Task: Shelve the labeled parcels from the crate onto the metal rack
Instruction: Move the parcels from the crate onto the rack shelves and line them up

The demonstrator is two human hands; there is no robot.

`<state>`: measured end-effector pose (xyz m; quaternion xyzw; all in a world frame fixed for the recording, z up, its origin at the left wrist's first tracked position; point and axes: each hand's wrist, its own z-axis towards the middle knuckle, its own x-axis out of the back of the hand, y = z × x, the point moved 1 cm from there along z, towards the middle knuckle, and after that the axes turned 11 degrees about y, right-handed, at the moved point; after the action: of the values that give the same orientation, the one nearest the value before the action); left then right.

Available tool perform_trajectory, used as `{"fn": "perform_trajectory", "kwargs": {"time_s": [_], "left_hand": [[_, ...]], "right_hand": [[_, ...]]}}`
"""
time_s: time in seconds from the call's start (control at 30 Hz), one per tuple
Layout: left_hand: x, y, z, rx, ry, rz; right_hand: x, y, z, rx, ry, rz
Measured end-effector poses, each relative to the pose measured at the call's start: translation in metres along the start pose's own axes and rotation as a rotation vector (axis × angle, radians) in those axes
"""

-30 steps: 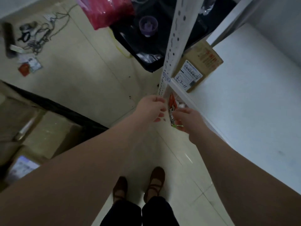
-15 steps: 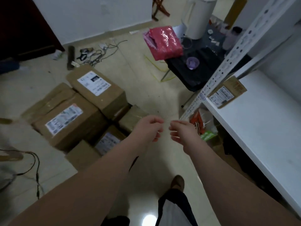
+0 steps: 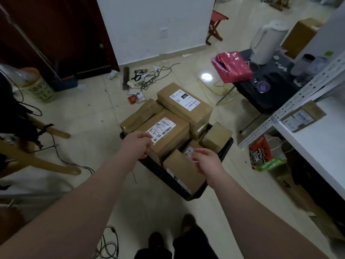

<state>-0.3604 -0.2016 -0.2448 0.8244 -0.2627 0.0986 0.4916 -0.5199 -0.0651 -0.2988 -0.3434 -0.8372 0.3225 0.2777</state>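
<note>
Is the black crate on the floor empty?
No, the black crate is piled high with brown labeled parcels.

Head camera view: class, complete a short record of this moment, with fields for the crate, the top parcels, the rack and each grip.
crate: black, packed with brown parcels
top parcels: parcel marked 4-3-24 nearest; behind it, parcel with a label ending 13
rack: parcel marked 4-3-11 lies on its white shelf
left grip: fingers curled at the near end of parcel marked 4-3-24; hold unclear
right grip: loosely curled above the small parcels, holding nothing
</note>
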Motion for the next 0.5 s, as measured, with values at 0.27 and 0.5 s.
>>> {"fn": "perform_trajectory", "kwargs": {"time_s": [0.27, 0.5], "left_hand": [[-0.014, -0.027, 0.024, 0.052, -0.117, 0.174], [-0.025, -0.035, 0.049, 0.027, -0.191, 0.285]], "right_hand": [[-0.006, 0.04, 0.033, 0.253, 0.07, -0.659], [-0.021, 0.056, 0.035, 0.335, 0.0, -0.994]]}}
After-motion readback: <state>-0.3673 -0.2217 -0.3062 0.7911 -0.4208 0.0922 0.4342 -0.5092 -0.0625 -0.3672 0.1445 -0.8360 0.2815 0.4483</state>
